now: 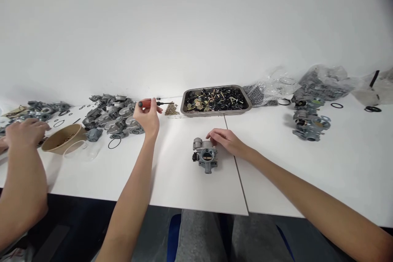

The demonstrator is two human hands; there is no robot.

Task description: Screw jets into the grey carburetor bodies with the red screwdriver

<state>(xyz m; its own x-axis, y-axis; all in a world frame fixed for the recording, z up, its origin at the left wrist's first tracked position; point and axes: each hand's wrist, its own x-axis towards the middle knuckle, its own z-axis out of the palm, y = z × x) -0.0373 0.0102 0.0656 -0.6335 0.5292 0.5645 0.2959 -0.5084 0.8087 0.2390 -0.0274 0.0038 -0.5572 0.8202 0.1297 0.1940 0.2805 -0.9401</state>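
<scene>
My left hand is closed round a screwdriver with a red handle. The dark shaft points right, and its tip is at a small pile of brass-coloured screws on the table. In front of me a grey metal carburetor stands on the white surface, its round bore facing me. My right hand rests with curled fingers at the carburetor's upper right side, the fingertips at its top edge. Whether those fingers grip it or only touch it is hard to see.
Behind the carburetor lies a metal tray of small black and brass parts. Many carburetors are heaped on the left; several more stand right. A co-worker's hand is near a brown bowl and a clear cup.
</scene>
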